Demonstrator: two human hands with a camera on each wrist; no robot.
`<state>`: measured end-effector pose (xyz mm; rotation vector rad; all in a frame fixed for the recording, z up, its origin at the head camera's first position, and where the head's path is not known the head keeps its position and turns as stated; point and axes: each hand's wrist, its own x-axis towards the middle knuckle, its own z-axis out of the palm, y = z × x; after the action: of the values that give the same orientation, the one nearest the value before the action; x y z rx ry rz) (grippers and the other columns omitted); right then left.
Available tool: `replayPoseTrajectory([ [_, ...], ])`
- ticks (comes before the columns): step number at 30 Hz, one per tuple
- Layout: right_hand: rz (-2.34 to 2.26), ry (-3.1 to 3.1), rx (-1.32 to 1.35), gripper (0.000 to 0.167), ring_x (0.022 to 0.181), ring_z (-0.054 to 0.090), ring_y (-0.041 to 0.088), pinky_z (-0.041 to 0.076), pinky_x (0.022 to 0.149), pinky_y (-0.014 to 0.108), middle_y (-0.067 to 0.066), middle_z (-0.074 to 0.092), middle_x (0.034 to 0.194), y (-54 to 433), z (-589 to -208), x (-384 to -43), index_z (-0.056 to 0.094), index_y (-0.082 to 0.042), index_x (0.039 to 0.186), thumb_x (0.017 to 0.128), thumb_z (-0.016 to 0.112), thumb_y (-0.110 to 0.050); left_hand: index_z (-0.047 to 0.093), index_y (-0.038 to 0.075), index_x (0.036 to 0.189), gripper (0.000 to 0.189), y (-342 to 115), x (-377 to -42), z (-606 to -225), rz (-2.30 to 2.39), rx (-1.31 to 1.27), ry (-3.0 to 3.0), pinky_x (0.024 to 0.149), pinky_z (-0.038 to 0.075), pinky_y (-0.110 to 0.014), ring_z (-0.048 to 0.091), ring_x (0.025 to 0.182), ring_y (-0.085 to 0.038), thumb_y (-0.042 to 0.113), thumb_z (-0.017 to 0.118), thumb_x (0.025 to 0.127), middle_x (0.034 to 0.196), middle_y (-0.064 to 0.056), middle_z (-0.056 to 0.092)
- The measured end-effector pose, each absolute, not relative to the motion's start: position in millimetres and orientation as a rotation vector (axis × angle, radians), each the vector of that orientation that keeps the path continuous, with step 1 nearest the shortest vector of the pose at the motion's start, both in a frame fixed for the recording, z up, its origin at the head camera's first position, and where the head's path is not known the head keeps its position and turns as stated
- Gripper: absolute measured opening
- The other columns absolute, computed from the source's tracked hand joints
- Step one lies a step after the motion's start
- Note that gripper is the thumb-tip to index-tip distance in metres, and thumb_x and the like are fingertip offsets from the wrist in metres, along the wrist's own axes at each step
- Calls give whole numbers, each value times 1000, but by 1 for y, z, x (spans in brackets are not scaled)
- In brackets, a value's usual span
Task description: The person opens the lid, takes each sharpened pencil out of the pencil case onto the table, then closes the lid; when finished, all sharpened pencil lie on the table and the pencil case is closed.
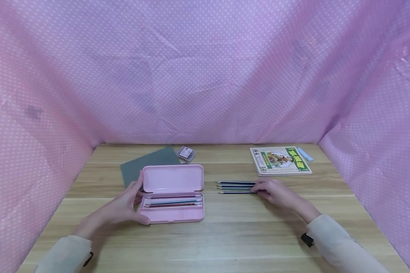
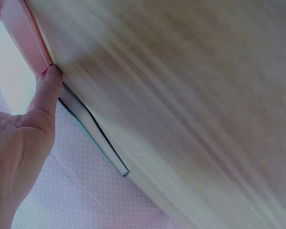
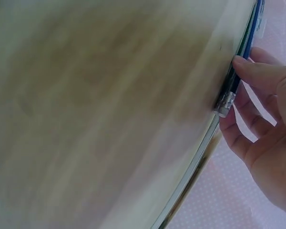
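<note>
A pink pencil case (image 1: 173, 179) lies open on the wooden table, its lid tipped back. Several pencils (image 1: 174, 203) lie in its long rear compartment. My left hand (image 1: 123, 206) grips the case at its left side, with fingers by the lid and the thumb at the front corner. To the right of the case, several dark striped pencils (image 1: 235, 186) lie side by side, points to the left. My right hand (image 1: 276, 193) pinches a pencil at the eraser end; in the right wrist view the thumb lies against the dark pencil (image 3: 232, 86) with its silver ferrule.
Behind the case lies a grey-green notebook (image 1: 133, 170), with a small clear box (image 1: 186, 153) next to it. Booklets with a picture cover (image 1: 281, 160) are at the back right, beside a light blue strip (image 1: 305, 154). Pink dotted cloth (image 1: 205, 76) hangs around the table.
</note>
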<state>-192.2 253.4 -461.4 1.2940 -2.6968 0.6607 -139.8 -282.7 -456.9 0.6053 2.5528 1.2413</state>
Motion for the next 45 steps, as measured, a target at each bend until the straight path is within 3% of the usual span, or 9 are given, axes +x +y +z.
replayPoseTrajectory([
  [30, 605, -2781, 1200, 31, 99, 67, 20, 60, 86, 39, 4, 71, 109, 244, -453, -194, 75, -8, 115, 87, 76, 4, -19, 15, 160, 152, -282, -141, -456, 1205, 607, 2557, 110, 40, -45, 52, 127, -32, 36, 97, 64, 143, -17, 32],
  [39, 514, -2605, 1281, 50, 101, 65, 19, 60, 85, 36, 7, 67, 117, 192, -423, -189, 66, -10, 133, 86, 82, -9, -19, 15, 160, 152, -282, -142, -456, 1196, 614, 2569, 110, 41, -45, 53, 126, -32, 36, 98, 64, 141, -17, 33],
  [45, 559, -2537, 1410, 50, 104, 67, 19, 59, 91, 35, 8, 67, 121, 139, -408, -182, 63, -8, 137, 89, 79, -11, -18, 13, 160, 152, -283, -141, -455, 1184, 619, 2581, 110, 43, -39, 53, 125, -31, 35, 98, 63, 140, -17, 34],
])
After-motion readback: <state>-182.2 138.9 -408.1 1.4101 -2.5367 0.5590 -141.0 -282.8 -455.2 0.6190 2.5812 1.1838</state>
